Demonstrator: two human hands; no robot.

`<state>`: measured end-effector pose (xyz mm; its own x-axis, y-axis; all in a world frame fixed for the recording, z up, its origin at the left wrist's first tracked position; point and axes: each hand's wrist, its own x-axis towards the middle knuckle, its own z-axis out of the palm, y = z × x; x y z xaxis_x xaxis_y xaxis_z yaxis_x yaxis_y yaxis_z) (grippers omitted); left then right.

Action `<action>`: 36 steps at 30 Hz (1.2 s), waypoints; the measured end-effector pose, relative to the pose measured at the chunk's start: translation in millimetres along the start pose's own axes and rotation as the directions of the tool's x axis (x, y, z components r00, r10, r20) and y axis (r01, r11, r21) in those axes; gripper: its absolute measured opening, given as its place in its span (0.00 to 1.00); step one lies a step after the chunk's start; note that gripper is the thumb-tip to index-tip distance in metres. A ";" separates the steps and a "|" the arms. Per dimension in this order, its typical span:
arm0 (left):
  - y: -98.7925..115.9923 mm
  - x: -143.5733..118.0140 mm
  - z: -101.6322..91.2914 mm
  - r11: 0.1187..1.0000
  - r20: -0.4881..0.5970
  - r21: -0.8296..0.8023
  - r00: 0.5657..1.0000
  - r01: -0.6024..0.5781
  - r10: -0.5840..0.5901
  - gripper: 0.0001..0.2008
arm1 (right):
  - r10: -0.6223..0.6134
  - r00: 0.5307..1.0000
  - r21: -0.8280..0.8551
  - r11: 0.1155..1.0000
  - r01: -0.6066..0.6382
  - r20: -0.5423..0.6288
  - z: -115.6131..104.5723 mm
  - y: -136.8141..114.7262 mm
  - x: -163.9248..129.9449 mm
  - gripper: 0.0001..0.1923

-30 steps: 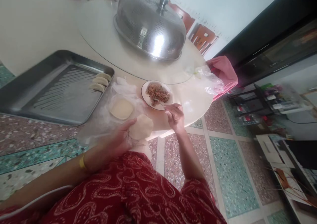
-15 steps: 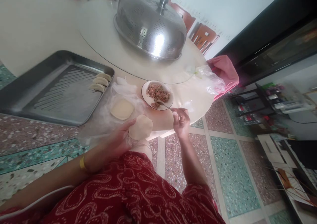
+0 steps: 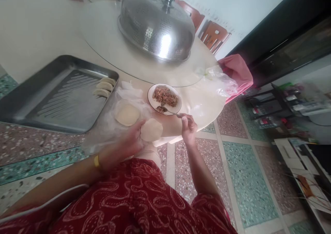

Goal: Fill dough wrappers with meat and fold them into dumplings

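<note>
Speckled terrazzo floor (image 3: 250, 179) here, pinkish-brown and green panels split by pale strips. Pale wall (image 3: 232, 6) up top with reddish-brown chairs (image 3: 216, 30) by it, big dark unit (image 3: 258, 44) to the right, and a blurry, cluttered shelf (image 3: 263, 106) below that.

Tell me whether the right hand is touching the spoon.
Touching. The head view shows the right hand gripping the end of the handle of the spoon between thumb and fingers, while its other end is over the plate.
</note>
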<state>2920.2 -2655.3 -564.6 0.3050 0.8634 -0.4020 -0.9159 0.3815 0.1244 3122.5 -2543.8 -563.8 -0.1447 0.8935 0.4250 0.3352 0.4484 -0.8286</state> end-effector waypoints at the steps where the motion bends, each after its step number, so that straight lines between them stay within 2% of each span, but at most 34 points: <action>1: 2.0 4.9 8.0 1.000 -0.065 0.012 0.998 -0.017 0.018 0.16 | 0.055 0.998 0.034 0.998 -0.054 -0.023 1.8 2.3 1.1 0.13; 3: 6.1 14.2 22.6 0.999 -0.167 0.015 0.984 -0.052 0.054 0.17 | 0.160 0.985 0.109 0.982 -0.152 -0.063 5.3 6.5 4.1 0.14; 5: 9.2 21.0 32.5 0.996 -0.202 -0.014 0.975 -0.093 0.089 0.18 | 0.239 0.967 0.185 0.958 -0.220 -0.087 7.2 8.5 6.1 0.15; 9: 11.0 24.2 35.4 0.991 -0.149 -0.086 0.984 -0.107 0.093 0.21 | 0.311 0.945 0.276 0.921 -0.275 -0.096 2.7 -0.3 -2.7 0.14; 11: 10.4 22.4 31.9 0.989 -0.103 -0.108 0.991 -0.100 0.089 0.23 | 0.295 0.953 0.285 0.921 -0.264 -0.071 -1.9 -9.9 -12.5 0.12; 14: 9.4 18.8 25.9 0.988 -0.051 -0.135 0.996 -0.080 0.073 0.23 | 0.126 0.992 0.258 0.959 -0.121 -0.001 -7.7 -23.4 -25.8 0.08; 17: 9.3 14.8 21.2 0.989 -0.071 -0.130 0.996 -0.067 0.058 0.23 | -0.074 0.996 0.226 0.972 0.060 0.053 -12.0 -31.1 -32.7 0.07; 20: 9.9 10.7 17.2 0.993 -0.052 -0.104 0.997 -0.053 0.048 0.24 | -0.215 0.971 0.207 0.960 0.190 0.106 -16.5 -35.3 -35.8 0.10; 23: 10.1 7.5 14.6 0.996 -0.029 -0.077 0.999 -0.048 0.046 0.24 | -0.355 0.918 0.151 0.931 0.331 0.175 -21.1 -38.8 -37.2 0.12; 25: 9.6 6.3 14.2 0.997 -0.031 -0.067 0.998 -0.048 0.046 0.25 | -0.399 0.904 0.120 0.916 0.384 0.152 -22.1 -39.8 -35.3 0.12; 27: 8.9 6.0 14.8 0.997 -0.048 -0.055 0.998 -0.051 0.049 0.25 | -0.387 0.919 0.130 0.917 0.376 0.072 -19.9 -37.9 -29.3 0.12; 30: 7.9 7.7 16.9 0.998 -0.098 -0.030 0.994 -0.054 0.051 0.24 | -0.278 0.960 0.095 0.955 0.280 -0.028 -9.0 -28.5 -14.2 0.11; 32: 8.3 10.8 19.2 0.999 -0.118 -0.016 0.992 -0.051 0.049 0.24 | -0.200 0.979 0.025 0.979 0.201 -0.036 1.4 -20.0 -4.6 0.09; 36: 13.2 22.1 23.2 0.994 -0.099 -0.046 0.990 -0.101 0.096 0.23 | -0.137 0.990 -0.010 0.991 0.137 -0.025 15.7 -11.8 0.3 0.08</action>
<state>2921.0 -2623.5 -550.8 0.1880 0.8594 -0.4755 -0.9531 0.2765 0.1229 3103.9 -2548.5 -559.7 -0.1662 0.8229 0.5433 0.3212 0.5661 -0.7592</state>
